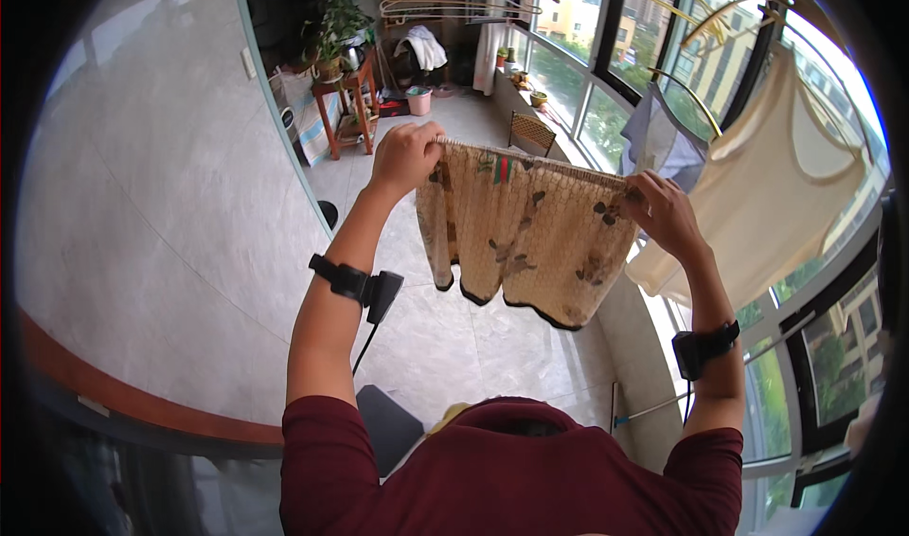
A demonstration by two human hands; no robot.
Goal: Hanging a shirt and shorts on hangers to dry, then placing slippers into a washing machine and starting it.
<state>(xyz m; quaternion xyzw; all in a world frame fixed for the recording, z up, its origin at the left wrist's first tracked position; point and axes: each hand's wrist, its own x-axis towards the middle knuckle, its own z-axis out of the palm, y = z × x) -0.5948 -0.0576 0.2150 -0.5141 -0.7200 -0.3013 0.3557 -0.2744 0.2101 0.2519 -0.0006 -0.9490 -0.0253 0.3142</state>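
Note:
A pair of tan patterned shorts hangs stretched between my two hands, with dark leaf motifs and a small green-and-red stripe near its gathered waistband. My left hand grips the left end of the waistband. At the other end, my right hand pinches the band, and the fabric falls below in folds to a black-edged hem. Right beyond my right hand hang a cream sleeveless top and a greyish-blue garment on a hanger.
Overhead at the back are several hangers, with yellow hangers at upper right. Windows line the right side. A red-brown wooden stand bears a potted plant. A pink bucket and a woven-back chair stand farther off.

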